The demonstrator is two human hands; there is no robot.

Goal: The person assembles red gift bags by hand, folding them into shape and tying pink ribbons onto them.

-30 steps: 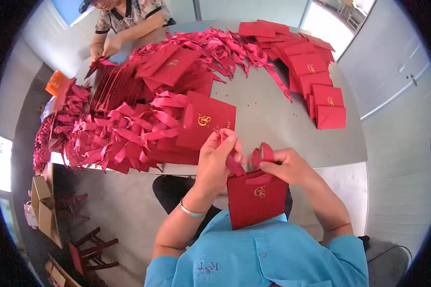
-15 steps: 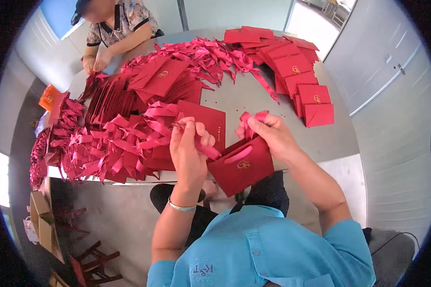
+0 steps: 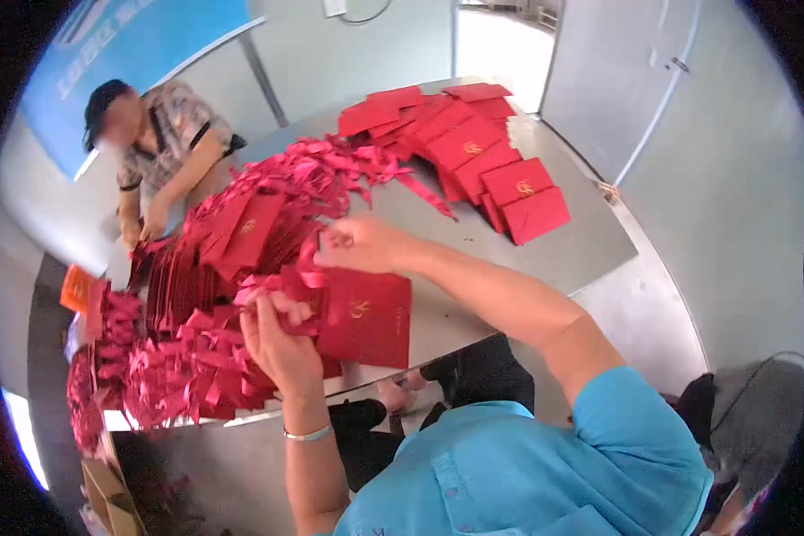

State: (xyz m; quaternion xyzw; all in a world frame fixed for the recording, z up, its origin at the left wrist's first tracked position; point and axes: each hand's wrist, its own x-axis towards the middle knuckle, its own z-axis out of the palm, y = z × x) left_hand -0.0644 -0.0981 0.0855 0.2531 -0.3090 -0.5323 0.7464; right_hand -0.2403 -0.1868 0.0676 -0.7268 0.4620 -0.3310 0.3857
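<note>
My left hand [image 3: 281, 347] is over the near left part of the table, its fingers closed on pink ribbon at the edge of a ribbon heap. Just beyond it, to the right, my right hand [image 3: 359, 246] pinches a loop of pink ribbon [image 3: 311, 275]. Beneath and right of the hands lies a flat red paper gift bag [image 3: 371, 326] with a gold logo. Whether the held ribbons belong to that bag or to another one is hidden by the fingers.
Ribbon-handled bags [image 3: 188, 371] crowd the table's left side, beside a dense row of red bags [image 3: 174, 290]. Loose ribbons [image 3: 304, 170] lie farther back. More red bags [image 3: 473, 147] overlap at the far right. A co-worker [image 3: 165, 147] sits across the table.
Both hands have moved left, the right one crossing over toward the ribbon heap. The small bag that hung between them is no longer held up in front of me. My view has turned.
</note>
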